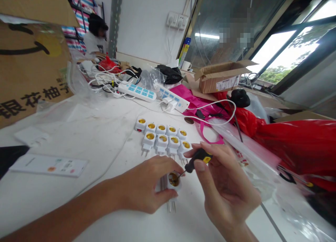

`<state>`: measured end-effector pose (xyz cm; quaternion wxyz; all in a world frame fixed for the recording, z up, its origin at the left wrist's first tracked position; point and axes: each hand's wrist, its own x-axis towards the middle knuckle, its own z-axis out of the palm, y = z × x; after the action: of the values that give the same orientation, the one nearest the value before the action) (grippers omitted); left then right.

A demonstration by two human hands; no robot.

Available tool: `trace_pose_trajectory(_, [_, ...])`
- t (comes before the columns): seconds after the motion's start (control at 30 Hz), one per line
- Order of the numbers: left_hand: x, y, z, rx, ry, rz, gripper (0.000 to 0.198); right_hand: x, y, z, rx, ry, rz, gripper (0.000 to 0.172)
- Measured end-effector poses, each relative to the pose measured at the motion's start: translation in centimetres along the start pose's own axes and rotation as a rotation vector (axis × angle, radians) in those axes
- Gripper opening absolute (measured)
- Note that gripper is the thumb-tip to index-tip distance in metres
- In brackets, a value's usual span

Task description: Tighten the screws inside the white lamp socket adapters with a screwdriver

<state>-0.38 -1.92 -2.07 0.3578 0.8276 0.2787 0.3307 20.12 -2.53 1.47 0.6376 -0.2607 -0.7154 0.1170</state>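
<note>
My left hand [149, 184] grips a white plug-in lamp socket [176, 190] by its sides on the table; two metal pins stick out toward me. Between the thumb and fingers of my right hand [225, 186] is a short black and yellow screwdriver [198, 161]. Its shaft slants down to the left, and the tip reaches into the socket's brass-coloured opening. Just beyond my hands stand several similar white lamp sockets [163, 139] in two rows, brass openings facing up. The front row shows pins pointing my way.
White power strips [137, 91] and tangled cables lie at the back. A cardboard box [220, 81] stands behind pink fabric [193, 99]. Red plastic bags [294, 140] fill the right side. At left are a large carton [31, 70] and a flat white box [49, 165]. Another person [95, 39] is far left.
</note>
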Motion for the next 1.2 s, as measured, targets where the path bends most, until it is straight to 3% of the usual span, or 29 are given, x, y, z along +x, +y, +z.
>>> trace_pose_trajectory(0.2, [0.07,0.12,-0.07,-0.004,0.008,0.014,0.042,0.07,0.06,0.12,-0.051,0.006,-0.087,0.059])
trace_pose_trajectory(0.37, [0.21,0.26,-0.20,0.001,-0.023,-0.010,0.038,0.02,-0.12,-0.02,-0.010,-0.011,0.087,0.052])
trace_pose_trajectory(0.53, [0.10,0.18,-0.15,-0.001,-0.009,0.005,0.040,0.31,0.30,-0.20,-0.034,-0.009,-0.028,0.057])
trace_pose_trajectory(0.73, [0.06,0.38,-0.26,0.003,-0.024,-0.015,0.040,0.05,-0.13,-0.28,0.013,-0.010,0.095,0.043])
trace_pose_trajectory(0.87, [0.13,0.36,-0.33,-0.014,-0.014,0.004,0.041,0.17,-0.02,-0.28,-0.039,0.004,-0.038,0.047])
trace_pose_trajectory(1.03, [0.23,0.38,-0.32,-0.006,-0.019,0.002,0.039,0.23,0.12,-0.35,-0.027,0.013,0.086,0.048])
trace_pose_trajectory(1.2, [0.15,0.31,-0.23,0.000,-0.006,-0.003,0.043,0.51,0.49,-0.39,-0.061,-0.011,-0.031,0.052])
